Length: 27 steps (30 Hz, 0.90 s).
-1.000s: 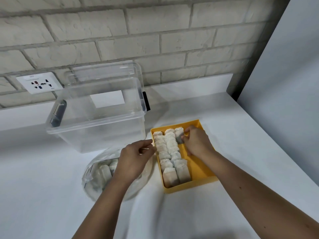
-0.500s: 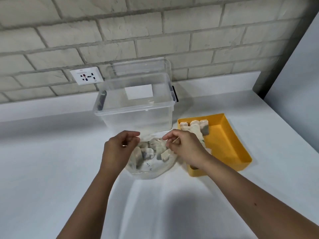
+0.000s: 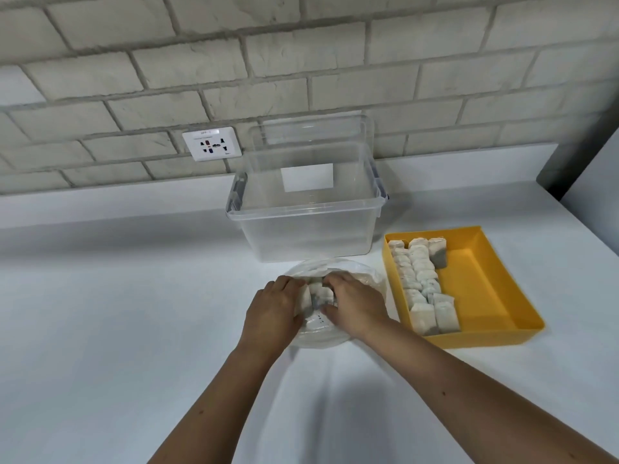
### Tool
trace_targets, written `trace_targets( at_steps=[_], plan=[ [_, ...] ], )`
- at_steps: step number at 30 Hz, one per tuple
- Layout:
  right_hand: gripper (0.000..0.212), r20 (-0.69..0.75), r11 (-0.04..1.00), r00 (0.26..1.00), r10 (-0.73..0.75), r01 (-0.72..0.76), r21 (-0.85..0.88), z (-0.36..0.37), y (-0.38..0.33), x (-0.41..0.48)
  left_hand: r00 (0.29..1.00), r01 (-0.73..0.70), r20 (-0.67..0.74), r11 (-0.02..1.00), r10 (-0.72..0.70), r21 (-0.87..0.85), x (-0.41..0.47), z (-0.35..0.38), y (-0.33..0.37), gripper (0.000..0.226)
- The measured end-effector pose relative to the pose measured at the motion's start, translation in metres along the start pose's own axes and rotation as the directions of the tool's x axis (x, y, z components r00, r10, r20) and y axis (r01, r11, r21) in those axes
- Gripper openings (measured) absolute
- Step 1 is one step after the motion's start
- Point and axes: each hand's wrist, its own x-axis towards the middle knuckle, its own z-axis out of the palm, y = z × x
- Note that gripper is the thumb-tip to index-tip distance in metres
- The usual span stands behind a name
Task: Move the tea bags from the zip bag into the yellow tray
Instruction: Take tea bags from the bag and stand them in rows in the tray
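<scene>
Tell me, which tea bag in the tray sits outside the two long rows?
The darker tea bag at the far end of the yellow tray, alone beside them.

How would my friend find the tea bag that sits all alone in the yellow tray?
Find the big clear box by the brick wall; the yellow tray sits to its right. Two rows of tea bags fill the tray's left side. The lone tea bag stands at the far end beside them, darker, the only one in a third row.

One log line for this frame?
left hand: holds zip bag | right hand: grips tea bags inside it | yellow tray: partly filled
</scene>
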Motion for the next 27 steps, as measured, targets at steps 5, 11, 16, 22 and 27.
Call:
trace_targets(
  at_steps=[5, 11, 16, 22, 27],
  plan=[
    [0.016, -0.054, 1.0, 0.998, 0.013, -0.013, 0.011, 0.003, -0.006, 0.003, 0.999, 0.02, 0.034, 0.999, -0.019, -0.043, -0.002, 0.0, -0.002, 0.061],
    [0.005, -0.016, 0.995, 0.998, -0.068, 0.069, 0.073, -0.013, -0.003, -0.02, 0.999, 0.02, -0.033, 0.999, -0.022, -0.038, -0.006, 0.013, -0.005, 0.056],
    [0.004, -0.057, 0.993, 0.995, -0.08, 0.085, 0.088, -0.021, 0.004, -0.04, 0.993, -0.01, -0.118, 0.999, 0.015, 0.045, -0.005, 0.025, -0.002, 0.018],
    [0.006, -0.194, 0.956, 0.978, -0.076, 0.126, 0.263, -0.039, 0.017, -0.049, 0.98, 0.164, -0.022, 0.874, -0.196, -0.457, -0.014, 0.004, 0.004, 0.026],
    [0.018, -0.156, 0.926, 0.982, -0.106, 0.154, 0.344, -0.064, 0.016, -0.065, 0.94, 0.265, 0.067, 0.593, -0.334, -0.761, -0.023, -0.02, 0.008, 0.014]
  ],
)
